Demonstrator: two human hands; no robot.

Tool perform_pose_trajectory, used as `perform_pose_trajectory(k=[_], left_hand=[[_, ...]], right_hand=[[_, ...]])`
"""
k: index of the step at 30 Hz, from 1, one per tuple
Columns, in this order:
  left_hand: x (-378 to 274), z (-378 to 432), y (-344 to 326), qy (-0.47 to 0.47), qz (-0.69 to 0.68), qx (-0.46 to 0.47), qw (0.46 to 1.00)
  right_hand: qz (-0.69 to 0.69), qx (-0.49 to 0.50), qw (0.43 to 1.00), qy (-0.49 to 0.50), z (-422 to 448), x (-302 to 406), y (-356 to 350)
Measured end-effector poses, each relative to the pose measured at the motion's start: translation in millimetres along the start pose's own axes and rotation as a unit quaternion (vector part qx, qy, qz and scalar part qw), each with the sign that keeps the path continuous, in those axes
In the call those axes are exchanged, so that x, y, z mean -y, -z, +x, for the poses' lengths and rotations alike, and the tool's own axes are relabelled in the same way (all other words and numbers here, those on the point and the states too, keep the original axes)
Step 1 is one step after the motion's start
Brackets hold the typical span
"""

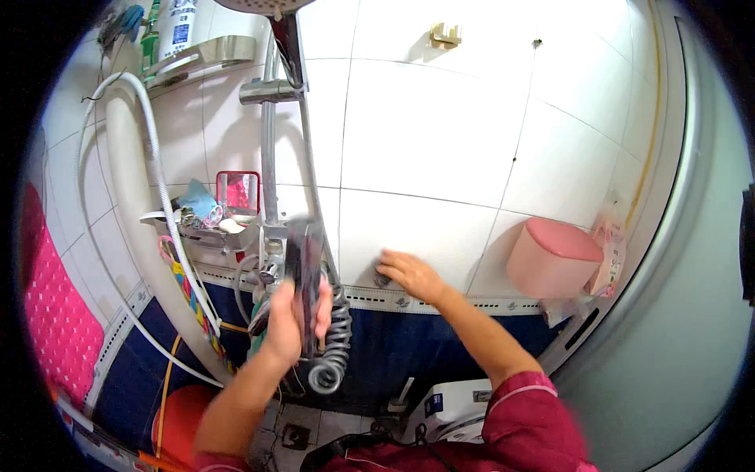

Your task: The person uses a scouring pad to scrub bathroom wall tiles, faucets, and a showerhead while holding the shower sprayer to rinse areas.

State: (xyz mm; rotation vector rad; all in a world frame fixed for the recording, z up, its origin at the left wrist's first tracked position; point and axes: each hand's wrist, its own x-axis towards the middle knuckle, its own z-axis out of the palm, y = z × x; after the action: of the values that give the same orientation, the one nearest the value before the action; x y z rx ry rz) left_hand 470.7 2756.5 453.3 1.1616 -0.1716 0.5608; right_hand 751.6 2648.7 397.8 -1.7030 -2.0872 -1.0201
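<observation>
My left hand (289, 324) grips a dark, oblong, glossy object (305, 283), upright and motion-blurred; its exact kind is unclear. Behind it are the shower's chrome mixer valve (268, 272) and a grey coiled hose (337, 342). To the right, my right hand (417, 279) is against the white tile wall (413, 224), just above the patterned border strip (448, 305). Its fingertips hold a small dark grey wad (382, 277), blurred and partly covered, resembling a steel-wool scourer.
A shower head (268, 5) and rail (269, 153) stand in front left. A corner shelf (233, 237) holds a mirror and small items; a white hose (154, 141) loops beside it. At right are a pink tissue holder (551, 259) and a frosted door (655, 318). A red bucket (186, 422) stands below.
</observation>
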Motion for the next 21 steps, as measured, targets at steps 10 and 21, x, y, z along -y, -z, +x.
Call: perform_pose_trajectory(k=[10, 21], left_hand=[[-70.9, 128.4, -59.9, -0.035, 0.040, -0.033, 0.998], [-54.5, 170.7, -117.0, -0.085, 0.093, 0.059, 0.990]], right_hand=[[0.181, 0.031, 0.945, -0.272, -130.3, 119.3, 7.6], [0.218, 0.034, 0.866, -0.450, -215.9, 153.2, 22.8]])
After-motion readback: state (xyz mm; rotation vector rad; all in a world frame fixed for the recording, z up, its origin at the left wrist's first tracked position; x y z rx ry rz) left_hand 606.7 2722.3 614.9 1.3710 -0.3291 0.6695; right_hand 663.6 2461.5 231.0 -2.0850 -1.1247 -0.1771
